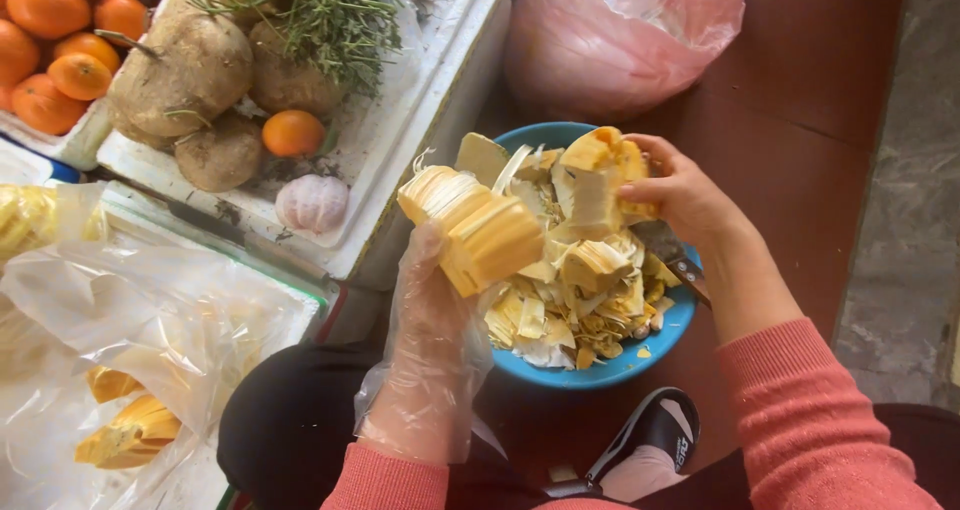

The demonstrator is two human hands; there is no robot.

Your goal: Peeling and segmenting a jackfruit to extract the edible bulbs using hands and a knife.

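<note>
While scraps fill the blue bowl [640,362], gloved left hand [432,310] clamps a yellow fruit chunk [472,228] over its left rim; bare right hand [680,196] pinches a smaller piece [603,175] above its far edge.

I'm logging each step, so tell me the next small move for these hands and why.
Probably drop the torn piece from the right hand into the blue bowl. That piece already hangs over the heap of scraps, while the gloved left hand holds the larger yellow chunk beside it.
</note>
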